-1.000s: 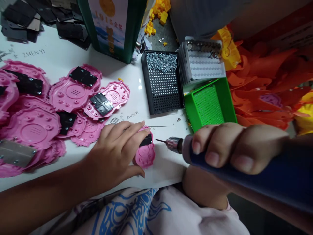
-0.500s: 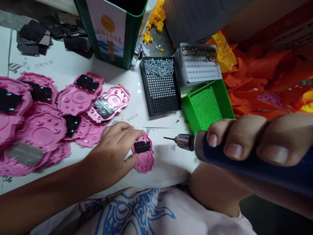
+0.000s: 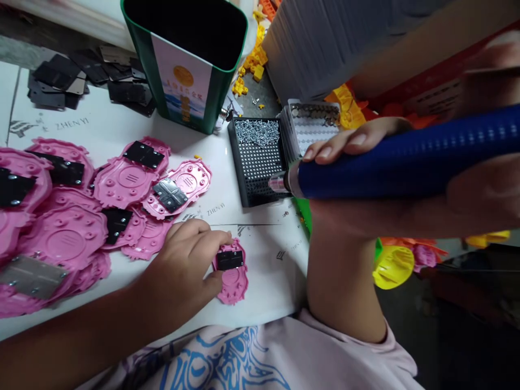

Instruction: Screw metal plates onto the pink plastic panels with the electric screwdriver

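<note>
My left hand [image 3: 189, 268] rests on the white tabletop, thumb and fingers gripping the left edge of a small pink plastic shell [image 3: 234, 287]. A black plate [image 3: 230, 260] lies across the upper part of that shell. In my right hand [image 3: 382, 219] is a blue electric screwdriver [image 3: 390, 160], held level with the fingers wrapped round it. Its clear-looking tip [image 3: 278, 183] is over the lower right of a black screw tray [image 3: 246, 192]; the bit itself is hard to make out. Loose silver screws [image 3: 258, 131] are heaped at the tray's far end, with rows of screws standing in its holes.
Pink shells with plates [image 3: 69, 238] pile up on the left. Black plates [image 3: 60, 73] lie behind them. A tall green tin [image 3: 182, 81] stands at the back. Beside the black tray are clear trays [image 3: 311, 127] and a mostly hidden green tray [image 3: 303, 214].
My right hand has carried the screwdriver left and away from me, from near the green tray to above the black screw tray. My left hand keeps its grip on the pink shell.
</note>
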`<state>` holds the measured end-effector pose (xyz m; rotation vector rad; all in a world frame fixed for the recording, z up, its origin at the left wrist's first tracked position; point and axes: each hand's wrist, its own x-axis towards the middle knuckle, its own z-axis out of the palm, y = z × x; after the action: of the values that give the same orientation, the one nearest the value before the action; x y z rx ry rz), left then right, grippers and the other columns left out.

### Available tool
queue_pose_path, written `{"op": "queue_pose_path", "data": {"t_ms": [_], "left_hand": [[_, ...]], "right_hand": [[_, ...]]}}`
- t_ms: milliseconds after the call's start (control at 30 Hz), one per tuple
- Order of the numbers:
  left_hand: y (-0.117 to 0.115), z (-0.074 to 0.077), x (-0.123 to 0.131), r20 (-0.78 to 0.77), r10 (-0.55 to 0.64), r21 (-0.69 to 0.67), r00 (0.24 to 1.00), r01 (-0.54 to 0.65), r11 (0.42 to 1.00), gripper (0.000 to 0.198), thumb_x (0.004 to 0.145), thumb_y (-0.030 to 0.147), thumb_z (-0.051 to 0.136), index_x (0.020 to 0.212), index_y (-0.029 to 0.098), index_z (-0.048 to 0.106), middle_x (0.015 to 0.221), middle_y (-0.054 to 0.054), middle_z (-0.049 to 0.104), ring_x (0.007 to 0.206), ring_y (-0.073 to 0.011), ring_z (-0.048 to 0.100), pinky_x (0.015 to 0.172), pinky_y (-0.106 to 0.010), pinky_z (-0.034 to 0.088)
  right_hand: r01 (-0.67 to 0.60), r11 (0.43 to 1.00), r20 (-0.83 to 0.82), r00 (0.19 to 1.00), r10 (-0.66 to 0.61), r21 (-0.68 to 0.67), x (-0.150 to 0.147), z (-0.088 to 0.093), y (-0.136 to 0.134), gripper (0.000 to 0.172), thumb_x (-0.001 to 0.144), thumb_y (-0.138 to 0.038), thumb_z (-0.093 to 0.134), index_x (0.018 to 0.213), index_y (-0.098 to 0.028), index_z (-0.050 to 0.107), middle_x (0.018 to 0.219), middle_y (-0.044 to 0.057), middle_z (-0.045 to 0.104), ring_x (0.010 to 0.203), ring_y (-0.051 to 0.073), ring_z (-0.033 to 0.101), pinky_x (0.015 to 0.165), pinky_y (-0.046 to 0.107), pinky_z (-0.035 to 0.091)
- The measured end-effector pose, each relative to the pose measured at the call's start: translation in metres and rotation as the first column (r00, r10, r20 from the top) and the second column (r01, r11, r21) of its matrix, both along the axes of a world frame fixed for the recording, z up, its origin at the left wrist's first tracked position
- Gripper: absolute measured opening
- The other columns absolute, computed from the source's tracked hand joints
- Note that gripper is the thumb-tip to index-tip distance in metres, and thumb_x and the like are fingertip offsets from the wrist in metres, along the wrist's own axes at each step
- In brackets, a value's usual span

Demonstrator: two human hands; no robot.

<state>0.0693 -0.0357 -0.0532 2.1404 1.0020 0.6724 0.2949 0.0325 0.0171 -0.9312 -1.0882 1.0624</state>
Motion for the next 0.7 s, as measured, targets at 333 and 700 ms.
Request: {"op": "queue_pose_path", "data": {"t_ms": [333, 700], "left_hand": [[-0.006, -0.009, 0.002, 0.01, -0.096, 0.117, 0.995, 0.095, 0.989, 0.04, 0.076, 0.005, 0.054, 0.113, 0.016, 0.062, 0.113, -0.008, 0.072, 0.107, -0.0284, 0.057, 0.09, -0.044, 0.041], [-0.008, -0.011, 0.001, 0.003, -0.106, 0.141, 0.994, 0.104, 0.984, 0.039, 0.076, 0.009, 0.057, 0.114, 0.016, 0.064, 0.118, -0.01, 0.072, 0.11, -0.0311, 0.058, 0.092, -0.047, 0.042]], "right_hand": [[0.206, 0.964, -0.016, 0.978, -0.206, 0.171, -0.019, -0.009, 0.019, 0.032, 0.067, -0.03, 0.062, 0.097, -0.026, 0.054, 0.077, -0.007, 0.065, 0.051, 0.011, 0.059, 0.047, 0.031, 0.055], [-0.085, 0.996, 0.14, 0.987, 0.08, 0.025, 0.0, -0.003, 0.019, 0.041, 0.068, -0.048, 0.074, 0.101, -0.033, 0.054, 0.07, -0.007, 0.069, 0.061, 0.019, 0.068, 0.062, 0.041, 0.061]]}}
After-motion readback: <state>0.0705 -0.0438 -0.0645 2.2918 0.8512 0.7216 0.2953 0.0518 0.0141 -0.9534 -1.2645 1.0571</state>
